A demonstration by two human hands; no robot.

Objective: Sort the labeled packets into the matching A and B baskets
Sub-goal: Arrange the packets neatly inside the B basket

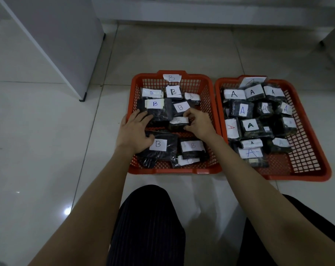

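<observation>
While pinched, packet in right hand.

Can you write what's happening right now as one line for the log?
left hand: rests on B packets | right hand: pinches small B packet | place: B basket | A basket: untouched

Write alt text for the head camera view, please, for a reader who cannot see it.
Both hands reach into the B basket: the right hand pinches a small B packet, and the left hand rests flat on other packets. The A basket beside it holds A-labelled packets.
</observation>
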